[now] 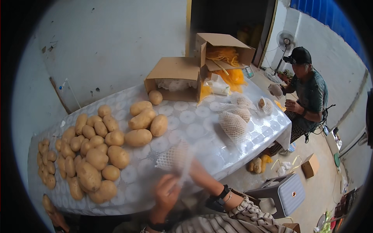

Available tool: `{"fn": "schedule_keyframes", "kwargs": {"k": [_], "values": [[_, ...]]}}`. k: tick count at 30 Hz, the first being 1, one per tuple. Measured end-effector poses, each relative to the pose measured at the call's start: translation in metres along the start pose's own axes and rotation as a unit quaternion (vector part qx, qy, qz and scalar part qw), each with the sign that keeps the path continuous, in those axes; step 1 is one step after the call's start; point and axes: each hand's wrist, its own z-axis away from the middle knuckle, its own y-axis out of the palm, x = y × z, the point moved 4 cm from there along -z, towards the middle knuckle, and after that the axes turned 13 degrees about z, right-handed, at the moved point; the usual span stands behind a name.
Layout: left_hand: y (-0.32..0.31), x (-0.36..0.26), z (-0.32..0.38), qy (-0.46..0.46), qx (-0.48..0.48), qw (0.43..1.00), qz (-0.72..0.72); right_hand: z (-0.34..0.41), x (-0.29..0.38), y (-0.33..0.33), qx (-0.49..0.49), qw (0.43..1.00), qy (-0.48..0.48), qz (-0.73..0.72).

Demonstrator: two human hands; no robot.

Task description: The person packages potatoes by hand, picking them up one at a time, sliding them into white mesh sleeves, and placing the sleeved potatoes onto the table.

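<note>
A white foam net sleeve [166, 159] is in front of me, low over the table. My left hand [167, 189] pinches its lower edge with curled fingers. My right hand [191, 167] is at the sleeve's right side, badly blurred; its fingers and anything inside the sleeve cannot be made out. To the left lies a large pile of bare potatoes [97, 159], with smaller potatoes [46, 163] at the far left and a loose group [142, 118] nearer the middle. Potatoes in foam nets [234, 125] rest at the right, one netted potato [264, 106] near the edge.
An open cardboard box [172, 68] holds white foam nets; another box [225, 39] holds orange mesh bags. A co-worker [309, 93] sits at the right holding a netted item. Another person's hand [55, 217] holds a potato at lower left. A grey stool [291, 195] stands right.
</note>
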Motion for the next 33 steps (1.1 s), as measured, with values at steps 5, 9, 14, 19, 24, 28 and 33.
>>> {"fn": "schedule_keyframes", "kwargs": {"k": [5, 9, 14, 19, 24, 28, 33], "values": [[0.003, 0.041, 0.009, -0.257, -0.121, 0.855, 0.435, 0.015, 0.02, 0.004, 0.025, 0.997, -0.04, 0.063], [0.004, 0.038, 0.011, -0.269, -0.134, 0.874, 0.382, 0.021, 0.033, 0.019, -0.021, 0.932, -0.246, 0.267], [-0.004, 0.053, 0.02, -0.272, -0.09, 0.869, 0.404, 0.029, 0.034, 0.027, -0.044, 0.9, -0.268, 0.342], [-0.005, 0.062, 0.023, -0.255, -0.081, 0.877, 0.4, 0.038, 0.031, 0.022, -0.04, 0.893, -0.28, 0.351], [-0.001, 0.053, 0.021, -0.308, -0.164, 0.792, 0.501, 0.058, 0.031, 0.003, -0.079, 0.978, -0.031, 0.19], [-0.008, 0.057, 0.024, -0.298, -0.221, 0.793, 0.484, 0.049, 0.016, -0.032, -0.172, 0.979, -0.048, 0.093], [-0.011, 0.049, 0.025, -0.28, -0.153, 0.89, 0.327, 0.048, 0.048, -0.019, -0.122, 0.953, -0.167, 0.219]]}}
